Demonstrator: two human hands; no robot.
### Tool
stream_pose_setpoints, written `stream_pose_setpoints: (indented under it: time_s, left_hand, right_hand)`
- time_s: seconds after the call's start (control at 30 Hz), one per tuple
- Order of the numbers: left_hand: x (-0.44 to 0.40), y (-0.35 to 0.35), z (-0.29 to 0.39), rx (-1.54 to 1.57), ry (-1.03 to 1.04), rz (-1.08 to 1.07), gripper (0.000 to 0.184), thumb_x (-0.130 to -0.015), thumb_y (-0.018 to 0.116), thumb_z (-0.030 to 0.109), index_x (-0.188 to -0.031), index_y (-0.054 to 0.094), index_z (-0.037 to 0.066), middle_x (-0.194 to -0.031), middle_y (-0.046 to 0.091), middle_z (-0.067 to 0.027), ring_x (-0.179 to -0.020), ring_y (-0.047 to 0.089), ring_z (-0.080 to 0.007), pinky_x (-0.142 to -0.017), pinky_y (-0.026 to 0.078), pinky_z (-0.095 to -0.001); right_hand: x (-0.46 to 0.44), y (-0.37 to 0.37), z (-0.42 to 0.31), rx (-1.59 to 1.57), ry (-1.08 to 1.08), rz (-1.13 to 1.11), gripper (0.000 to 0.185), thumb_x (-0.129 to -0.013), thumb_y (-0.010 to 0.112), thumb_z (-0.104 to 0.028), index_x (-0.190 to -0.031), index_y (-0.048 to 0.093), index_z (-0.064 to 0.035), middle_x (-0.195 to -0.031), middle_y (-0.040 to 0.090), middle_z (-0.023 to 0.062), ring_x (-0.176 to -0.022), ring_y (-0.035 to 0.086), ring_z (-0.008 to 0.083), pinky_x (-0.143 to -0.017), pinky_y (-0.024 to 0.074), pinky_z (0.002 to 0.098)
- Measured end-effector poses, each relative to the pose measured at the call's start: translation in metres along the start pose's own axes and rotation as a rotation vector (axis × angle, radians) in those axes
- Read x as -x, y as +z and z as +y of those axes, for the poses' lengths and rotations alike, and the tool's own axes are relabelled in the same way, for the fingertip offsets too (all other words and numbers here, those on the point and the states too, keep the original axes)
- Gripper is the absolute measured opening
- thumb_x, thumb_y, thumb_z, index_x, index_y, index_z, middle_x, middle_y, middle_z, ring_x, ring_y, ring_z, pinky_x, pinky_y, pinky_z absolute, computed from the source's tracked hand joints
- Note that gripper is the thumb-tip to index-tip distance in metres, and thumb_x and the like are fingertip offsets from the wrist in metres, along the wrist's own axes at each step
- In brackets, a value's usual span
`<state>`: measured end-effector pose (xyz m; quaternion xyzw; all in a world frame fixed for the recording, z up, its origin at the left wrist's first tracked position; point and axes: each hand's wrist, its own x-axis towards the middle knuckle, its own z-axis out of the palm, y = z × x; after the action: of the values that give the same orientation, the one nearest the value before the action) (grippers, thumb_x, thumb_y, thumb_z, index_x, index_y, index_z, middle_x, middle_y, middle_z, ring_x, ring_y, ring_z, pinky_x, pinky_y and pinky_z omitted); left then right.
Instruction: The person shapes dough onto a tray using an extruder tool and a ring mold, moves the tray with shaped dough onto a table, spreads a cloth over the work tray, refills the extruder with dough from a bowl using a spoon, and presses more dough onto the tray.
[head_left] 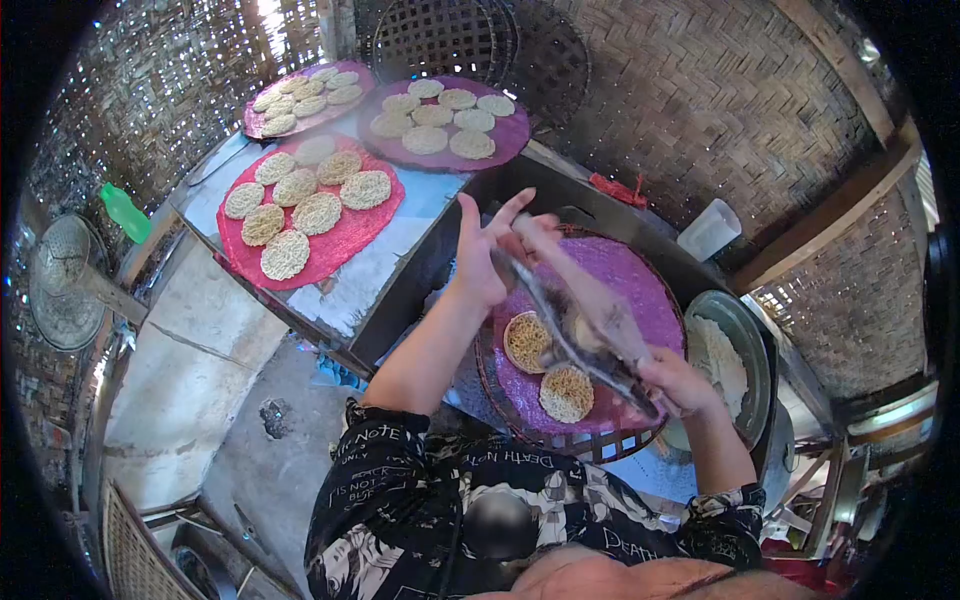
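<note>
Slanting over a purple round tray [635, 275] is a thin, dark-edged flat object [565, 330], blurred by motion. A pale, flat strip-like piece [590, 295] lies along its upper side. My left hand [490, 250] is at the upper end, its thumb and fingers spread, its palm against or very near the edge. At the lower right end, my right hand [680, 382] is closed on the object. Just below it on the tray are two round noodle-like cakes, one [527, 342] partly overlapped by the object and another [567, 394].
Red and purple mats [232, 240] with several pale round cakes [285, 255] cover the bench at upper left. A basin [745, 340] of whitish material and a translucent container [710, 230] stand to the right. A green bottle [124, 212] is at far left.
</note>
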<state>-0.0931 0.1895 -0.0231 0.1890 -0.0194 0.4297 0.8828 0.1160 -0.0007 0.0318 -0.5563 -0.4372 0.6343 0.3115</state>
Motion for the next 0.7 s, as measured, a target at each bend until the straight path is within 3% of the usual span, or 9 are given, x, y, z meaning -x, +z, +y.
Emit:
stream_pose_setpoints:
  time_s: [0.03,0.1,0.13,0.23,0.3,0.4,0.47,0.63,0.7]
  left_hand:
    - [-0.002,-0.002,0.005,0.025,-0.064,-0.173,0.065,-0.081,0.053,0.054,-0.124,0.042,0.007,-0.113,0.054,-0.0135,-0.105,0.053,-0.027,-0.092,0.04,-0.0428]
    - [-0.006,-0.006,-0.001,-0.772,-0.155,-0.299,0.065,-0.077,0.067,0.032,-0.128,0.037,0.005,-0.119,0.052,-0.0123,-0.109,0.051,-0.0231,-0.097,0.036,-0.0377]
    - [0.009,-0.007,-0.006,-1.095,0.005,-0.432,0.065,-0.068,0.073,0.01,-0.125,0.041,0.002,-0.12,0.051,-0.0091,-0.11,0.048,-0.0183,-0.096,0.036,-0.032]
    - [0.023,-0.018,-0.034,-1.614,0.155,0.042,0.049,-0.066,0.072,0.004,-0.111,0.053,0.001,-0.106,0.059,-0.0093,-0.098,0.055,-0.019,-0.085,0.046,-0.0335]
    - [0.024,-0.05,-0.03,-1.373,0.254,0.199,0.041,-0.066,0.072,0.014,-0.101,0.058,-0.001,-0.099,0.062,-0.0103,-0.093,0.059,-0.0216,-0.084,0.046,-0.0338]
    - [0.047,-0.061,0.003,-1.155,0.244,0.139,0.039,-0.079,0.059,0.025,-0.11,0.054,0.002,-0.099,0.062,-0.0091,-0.089,0.06,-0.0256,-0.082,0.047,-0.0376]
    - [0.059,-0.093,0.021,-1.161,0.262,0.15,0.039,-0.089,0.046,0.03,-0.119,0.048,0.005,-0.097,0.061,-0.0105,-0.084,0.059,-0.0266,-0.078,0.049,-0.0402]
    - [0.087,-0.108,0.055,-0.311,-0.017,0.178,0.048,-0.087,0.048,0.031,-0.125,0.045,0.002,-0.083,0.061,-0.0146,-0.071,0.06,-0.0208,-0.062,0.05,-0.032]
    - [0.085,-0.148,0.063,0.11,-0.115,-0.055,0.051,-0.086,0.049,0.03,-0.125,0.043,-0.002,-0.082,0.061,-0.0149,-0.07,0.059,-0.0208,-0.06,0.049,-0.0308]
  right_hand:
    - [0.0,0.0,-0.002,-0.061,-0.098,-0.008,0.059,-0.081,0.059,-0.044,-0.117,0.041,-0.0004,-0.088,0.06,0.0112,-0.062,0.059,0.016,-0.049,0.0491,0.027]
    - [-0.011,0.004,-0.002,-0.023,-0.207,0.061,0.069,-0.081,0.056,-0.049,-0.126,0.03,-0.0038,-0.104,0.055,0.0133,-0.082,0.059,0.017,-0.063,0.05,0.0286]
    - [-0.025,0.003,0.006,0.03,-0.269,0.111,0.071,-0.081,0.055,-0.051,-0.127,0.029,-0.0042,-0.106,0.054,0.0133,-0.086,0.058,0.0178,-0.068,0.0496,0.0303]
    - [-0.047,0.013,-0.001,0.064,-0.374,0.067,0.068,-0.083,0.052,-0.05,-0.129,0.034,-0.0037,-0.104,0.056,0.0094,-0.095,0.055,0.0216,-0.082,0.0443,0.0378]
    - [-0.067,0.01,0.002,-0.062,-0.272,-0.027,0.059,-0.084,0.053,-0.047,-0.125,0.045,-0.0049,-0.101,0.059,0.0093,-0.093,0.057,0.0237,-0.081,0.0445,0.0391]
    - [-0.091,0.008,0.026,0.861,-0.336,0.428,0.039,-0.081,0.057,-0.039,-0.102,0.063,-0.0072,-0.095,0.062,0.0117,-0.088,0.059,0.0268,-0.076,0.0459,0.0382]
    - [-0.102,0.005,0.039,0.935,-0.245,0.448,0.031,-0.077,0.059,-0.035,-0.09,0.066,-0.0072,-0.092,0.062,0.0136,-0.086,0.059,0.0294,-0.074,0.0464,0.0391]
    - [-0.109,0.009,0.047,1.023,-0.183,0.456,0.025,-0.075,0.059,-0.029,-0.077,0.066,-0.0061,-0.087,0.062,0.0133,-0.083,0.059,0.0309,-0.071,0.0472,0.0419]
    - [-0.111,0.01,0.048,1.072,-0.207,0.463,0.023,-0.074,0.058,-0.028,-0.076,0.066,-0.006,-0.085,0.062,0.0127,-0.083,0.059,0.0305,-0.071,0.0475,0.0425]
